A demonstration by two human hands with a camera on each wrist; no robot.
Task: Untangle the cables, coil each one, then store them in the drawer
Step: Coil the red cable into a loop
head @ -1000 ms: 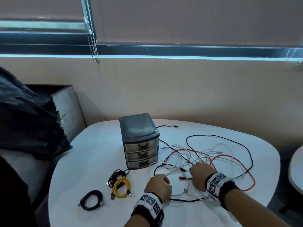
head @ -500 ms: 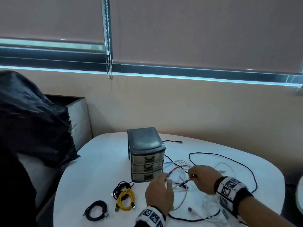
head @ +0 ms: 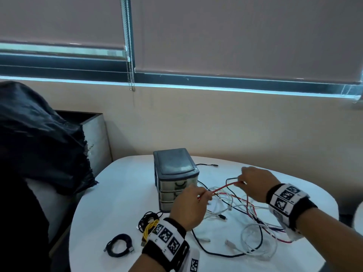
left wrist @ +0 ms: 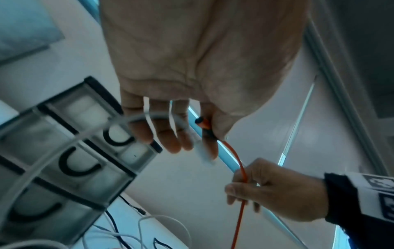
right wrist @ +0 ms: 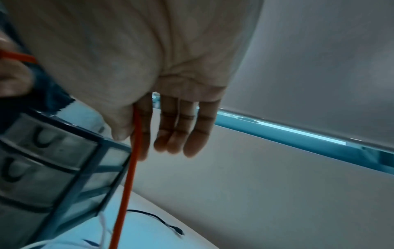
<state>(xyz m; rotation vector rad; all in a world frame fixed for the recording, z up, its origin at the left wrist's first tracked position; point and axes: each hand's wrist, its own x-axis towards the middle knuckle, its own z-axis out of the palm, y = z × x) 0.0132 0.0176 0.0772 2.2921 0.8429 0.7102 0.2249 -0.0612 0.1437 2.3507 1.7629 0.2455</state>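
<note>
Both hands pinch red cable (head: 225, 186); left wrist view shows its plug.

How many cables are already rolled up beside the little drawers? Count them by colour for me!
Black coils: 2, one near the table edge, one against the yellow one
Yellow coil: 1
Total: 3 rolled-up cables

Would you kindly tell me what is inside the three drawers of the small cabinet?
The drawer cabinet is shut; through the translucent fronts nothing can be made out. The left hand covers part of the lower drawers.
</note>
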